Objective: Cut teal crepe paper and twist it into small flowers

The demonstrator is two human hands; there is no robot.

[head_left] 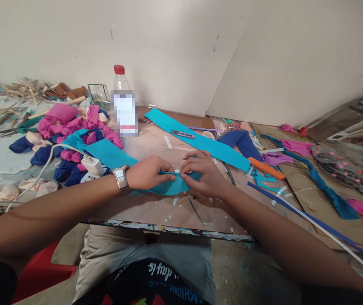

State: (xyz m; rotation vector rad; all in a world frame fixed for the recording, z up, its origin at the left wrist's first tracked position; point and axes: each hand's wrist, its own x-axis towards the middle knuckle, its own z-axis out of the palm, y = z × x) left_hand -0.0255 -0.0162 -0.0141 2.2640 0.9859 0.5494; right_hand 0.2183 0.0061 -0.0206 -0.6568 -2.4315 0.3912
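A strip of turquoise fabric-like sheet lies across the table in front of me, its left end stretching back toward a pile of crumpled pieces. My left hand, with a watch at its wrist, pinches the strip's upper edge between thumb and fingers. Close beside it, my right hand pinches the same edge, fingers bent and tips together. Between the fingertips the edge looks folded or gathered, with a small whitish bit there that I cannot make out. Beyond my hands, another turquoise strip carries small thread snips.
A red-capped bottle stands near the wall. Pink, blue and cream crumpled pieces and a white charger sit left. An orange cutter, a white stick and cardboard lie right. The table's front edge is near my lap.
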